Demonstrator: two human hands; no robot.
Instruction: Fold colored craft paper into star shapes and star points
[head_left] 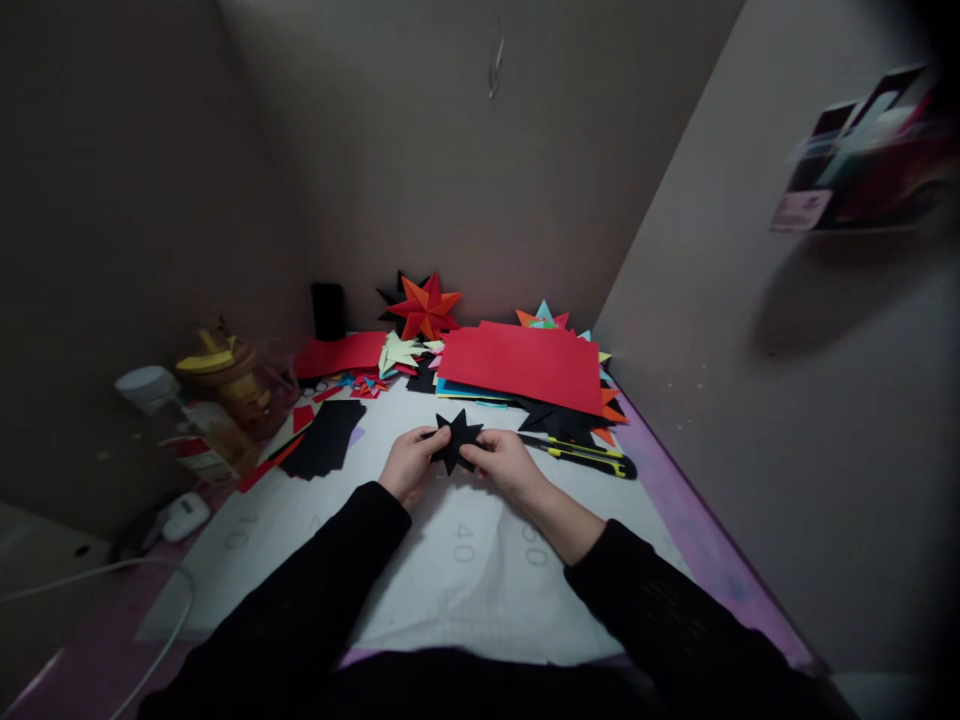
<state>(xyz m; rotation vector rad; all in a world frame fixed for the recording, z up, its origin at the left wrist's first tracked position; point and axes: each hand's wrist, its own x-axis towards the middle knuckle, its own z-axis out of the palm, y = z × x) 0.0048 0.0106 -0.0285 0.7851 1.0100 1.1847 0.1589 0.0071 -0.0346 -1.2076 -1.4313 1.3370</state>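
Observation:
A small black paper star [457, 440] with several points is held up over the white sheet between my two hands. My left hand [411, 462] pinches its left side, thumb on top. At its right edge, my right hand [508, 462] grips it with the thumb across the front. The fingers behind the star are mostly hidden. Just right of my right hand lies a yellow and black utility knife [592, 456]. A stack of black paper strips [328, 440] rests to the left of my left hand.
Red paper sheets [525, 362] lie behind my hands over other coloured paper. Folded red-orange star [426, 306] leans at the wall. On the left stand a yellow-lidded cup [225, 375], a white-capped bottle [150, 388] and a white earbud case [184, 516]. A white cable [184, 590] crosses the near left corner.

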